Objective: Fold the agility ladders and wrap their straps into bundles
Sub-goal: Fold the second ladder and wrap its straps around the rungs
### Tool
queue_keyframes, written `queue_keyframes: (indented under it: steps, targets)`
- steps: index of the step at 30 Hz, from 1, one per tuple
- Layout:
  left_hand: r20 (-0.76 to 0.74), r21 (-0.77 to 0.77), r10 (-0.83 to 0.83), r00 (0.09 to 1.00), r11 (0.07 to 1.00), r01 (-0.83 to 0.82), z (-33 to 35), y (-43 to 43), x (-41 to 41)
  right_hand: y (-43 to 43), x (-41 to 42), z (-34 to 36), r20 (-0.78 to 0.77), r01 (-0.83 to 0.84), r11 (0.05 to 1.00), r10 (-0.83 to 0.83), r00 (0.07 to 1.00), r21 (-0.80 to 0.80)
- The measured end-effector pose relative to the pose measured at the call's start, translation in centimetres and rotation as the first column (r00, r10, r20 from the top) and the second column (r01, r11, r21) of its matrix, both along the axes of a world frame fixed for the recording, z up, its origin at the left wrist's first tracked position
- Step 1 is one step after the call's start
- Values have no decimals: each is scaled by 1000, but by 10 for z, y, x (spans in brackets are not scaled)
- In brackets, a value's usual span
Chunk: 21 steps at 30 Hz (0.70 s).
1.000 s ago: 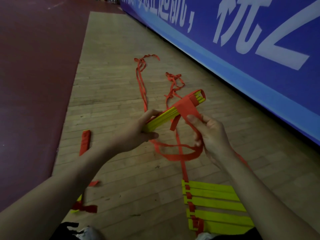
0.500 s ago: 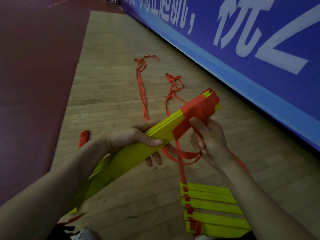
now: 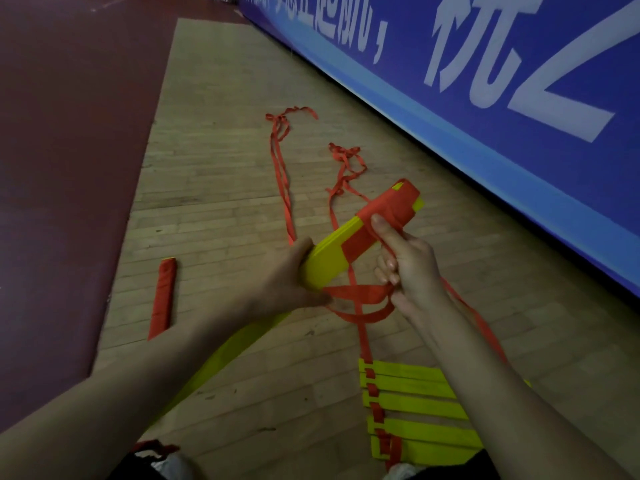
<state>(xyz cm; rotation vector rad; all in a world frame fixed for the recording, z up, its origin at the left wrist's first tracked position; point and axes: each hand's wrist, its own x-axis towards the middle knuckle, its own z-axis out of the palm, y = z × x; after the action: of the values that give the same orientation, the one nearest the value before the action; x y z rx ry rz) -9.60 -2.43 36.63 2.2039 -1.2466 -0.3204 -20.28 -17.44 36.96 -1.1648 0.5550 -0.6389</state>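
My left hand grips a stack of yellow ladder rungs held at a slant above the floor. Red strap is wound around the stack's far end. My right hand pinches that strap, thumb pressed on the wrapping, with a loose loop of strap hanging between both hands. More red strap trails away across the floor. A second ladder lies flat below my right forearm, its yellow rungs joined by red strap.
A finished red-wrapped bundle lies on the wooden floor to the left, by the dark red floor area. A blue banner with white lettering runs along the right. My knees show at the bottom edge.
The rung stack has turned in my left hand from edge-on to showing its flat side. More red strap now covers its far end, and my right hand has come up onto the wrapping.
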Motion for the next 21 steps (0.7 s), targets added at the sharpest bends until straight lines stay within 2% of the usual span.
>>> queue_keyframes:
  steps: [2,5,7,11,15,18,21]
  targets:
    - [207,30,44,977,998,-51,-5,0,-1,0,1,1,-5,31,1000,-31,1000,2]
    - [330,32,35,943,998,-48,-12,0,-2,1,1,3,-25,50,999,-50,998,-11]
    - [325,-12,41,945,999,-40,-11,1,1,1,-3,7,-54,17,998,-21,998,-67]
    - [331,-45,41,943,999,-28,-3,2,11,3,-9,14,-98,-63,957,37,995,-283]
    - [245,-56,71,967,997,-59,8,5,26,9,-6,9,-63,-138,938,124,990,-319]
    - [185,-56,123,975,992,-115,11,5,28,10,-1,7,-60,-198,941,189,980,-274]
    - [197,-76,174,965,984,-162,15,5,30,5,4,6,-87,-167,921,145,986,-351]
